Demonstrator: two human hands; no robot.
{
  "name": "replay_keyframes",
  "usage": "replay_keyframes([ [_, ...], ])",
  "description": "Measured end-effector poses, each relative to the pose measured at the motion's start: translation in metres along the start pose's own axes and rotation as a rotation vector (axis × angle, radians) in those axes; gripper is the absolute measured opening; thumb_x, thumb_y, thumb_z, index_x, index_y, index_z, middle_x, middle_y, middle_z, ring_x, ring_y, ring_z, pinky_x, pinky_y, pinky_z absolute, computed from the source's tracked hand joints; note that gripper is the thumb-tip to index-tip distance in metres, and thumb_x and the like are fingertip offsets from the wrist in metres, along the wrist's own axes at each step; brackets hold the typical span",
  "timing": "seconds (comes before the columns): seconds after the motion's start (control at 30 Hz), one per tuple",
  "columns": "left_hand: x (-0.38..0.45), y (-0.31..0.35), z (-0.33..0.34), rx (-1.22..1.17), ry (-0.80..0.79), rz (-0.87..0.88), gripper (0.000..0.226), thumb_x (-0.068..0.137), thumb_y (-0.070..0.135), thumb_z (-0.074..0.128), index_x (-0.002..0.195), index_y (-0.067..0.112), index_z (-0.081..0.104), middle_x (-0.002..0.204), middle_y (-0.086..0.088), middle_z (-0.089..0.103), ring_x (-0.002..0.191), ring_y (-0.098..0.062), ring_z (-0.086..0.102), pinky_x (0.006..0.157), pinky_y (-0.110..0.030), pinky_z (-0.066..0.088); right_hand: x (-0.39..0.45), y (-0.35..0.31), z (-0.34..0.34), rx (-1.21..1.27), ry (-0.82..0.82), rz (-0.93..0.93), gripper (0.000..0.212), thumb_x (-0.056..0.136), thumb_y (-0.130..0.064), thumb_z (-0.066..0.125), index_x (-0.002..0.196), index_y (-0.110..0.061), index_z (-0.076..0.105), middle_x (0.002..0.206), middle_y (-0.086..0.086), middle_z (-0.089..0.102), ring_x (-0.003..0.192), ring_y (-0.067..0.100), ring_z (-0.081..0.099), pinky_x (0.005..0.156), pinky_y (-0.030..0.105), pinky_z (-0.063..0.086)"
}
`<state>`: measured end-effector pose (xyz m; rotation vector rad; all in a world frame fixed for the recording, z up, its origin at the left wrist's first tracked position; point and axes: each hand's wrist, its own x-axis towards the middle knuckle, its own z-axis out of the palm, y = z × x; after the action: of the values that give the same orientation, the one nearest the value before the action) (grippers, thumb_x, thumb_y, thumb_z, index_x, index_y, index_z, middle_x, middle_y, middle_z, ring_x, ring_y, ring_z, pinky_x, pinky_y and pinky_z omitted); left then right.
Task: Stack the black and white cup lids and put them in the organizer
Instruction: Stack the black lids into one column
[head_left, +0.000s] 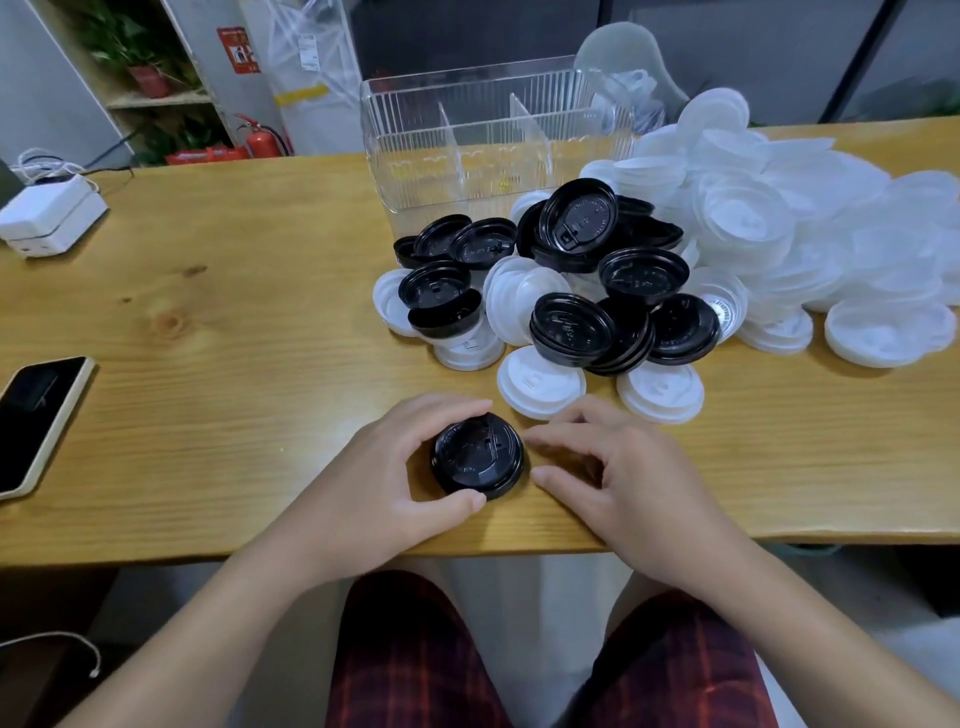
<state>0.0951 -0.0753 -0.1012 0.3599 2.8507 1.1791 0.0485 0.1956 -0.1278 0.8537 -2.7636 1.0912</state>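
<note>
One black cup lid (479, 453) sits near the front edge of the wooden table (208, 322), and the left hand (384, 478) curls round it, fingers arched over its far rim and thumb pressed at its near rim, so the grip spans the lid's full width. The right hand (618, 478) rests just beside the lid on its other side, fingers loosely bent with a gap between thumb and forefinger; its fingertips lie very close to the rim, though whether they actually touch it is hard to tell from this angle, and it holds nothing. Beyond the hands lies a jumbled pile of black lids (587, 280) mixed with white lids (540, 382), some nested in short stacks, some tilted on edge. A larger heap of translucent white lids (810, 234) spreads to the right. Behind the pile stands the clear ribbed organizer (493, 140), upright, with two dividers making three compartments; no lids are seen in it. At the table's left edge lie a dark smartphone (36, 421), face up, and a white box-shaped device (49, 215) with a cable.
</note>
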Motion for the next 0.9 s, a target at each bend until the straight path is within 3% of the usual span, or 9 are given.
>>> replay_keyframes([
  [0.3,0.002,0.000,-0.003,0.019,-0.023,-0.014,0.073,0.088,0.036,0.090,0.152,0.050,0.057,0.152,0.034,0.052,0.150,0.001,0.046,0.120,-0.022,0.037,-0.002,0.000,0.002,0.050,0.073,0.006,0.021,0.094,-0.040,0.081,0.115,-0.035,0.080,0.102,-0.020,0.064,0.088,0.009,0.064,0.074,0.028,0.051],
  [0.4,0.002,-0.001,-0.001,0.031,-0.031,-0.003,0.073,0.089,0.036,0.089,0.152,0.052,0.056,0.152,0.034,0.052,0.151,0.001,0.044,0.121,-0.023,0.037,-0.002,-0.003,0.000,0.132,0.207,0.006,0.015,0.095,-0.027,0.083,0.110,-0.028,0.081,0.100,-0.014,0.064,0.073,0.017,0.062,0.068,0.026,0.050],
  [0.5,0.001,-0.002,-0.003,0.026,-0.030,-0.024,0.074,0.089,0.037,0.090,0.152,0.055,0.055,0.153,0.036,0.052,0.148,0.007,0.046,0.122,-0.025,0.037,0.008,-0.009,-0.007,0.014,0.385,-0.038,0.025,0.097,-0.024,0.080,0.121,-0.022,0.076,0.097,-0.012,0.056,0.066,0.014,0.053,0.064,0.021,0.044],
  [0.6,0.000,-0.001,-0.002,0.038,-0.025,-0.024,0.075,0.090,0.037,0.089,0.154,0.054,0.054,0.155,0.038,0.050,0.149,0.009,0.044,0.124,-0.026,0.036,0.027,-0.008,-0.011,-0.169,0.405,-0.026,0.039,0.101,-0.030,0.073,0.137,-0.018,0.069,0.098,-0.011,0.051,0.066,0.009,0.046,0.062,0.026,0.045],
  [0.7,-0.002,0.001,-0.001,0.037,-0.024,-0.032,0.075,0.092,0.037,0.087,0.156,0.054,0.051,0.156,0.041,0.047,0.150,0.012,0.041,0.123,-0.022,0.033,0.040,-0.003,-0.009,-0.279,0.366,-0.005,0.026,0.104,-0.030,0.066,0.123,-0.014,0.073,0.097,-0.006,0.056,0.066,0.018,0.057,0.057,0.043,0.052],
  [0.77,-0.003,0.001,-0.001,0.021,-0.014,-0.035,0.077,0.092,0.037,0.087,0.157,0.054,0.050,0.158,0.041,0.046,0.151,0.011,0.040,0.123,-0.022,0.033,0.043,-0.002,-0.008,-0.311,0.368,-0.014,0.013,0.104,-0.024,0.067,0.108,-0.014,0.074,0.093,-0.005,0.057,0.065,0.023,0.059,0.053,0.043,0.052],
  [0.9,-0.002,0.005,0.000,-0.076,0.075,-0.050,0.066,0.092,0.036,0.087,0.150,0.048,0.060,0.153,0.038,0.054,0.147,0.009,0.047,0.118,-0.012,0.035,0.046,-0.003,-0.012,-0.288,0.393,-0.018,0.004,0.102,-0.021,0.071,0.101,-0.018,0.074,0.088,-0.011,0.052,0.064,0.017,0.053,0.052,0.039,0.048],
])
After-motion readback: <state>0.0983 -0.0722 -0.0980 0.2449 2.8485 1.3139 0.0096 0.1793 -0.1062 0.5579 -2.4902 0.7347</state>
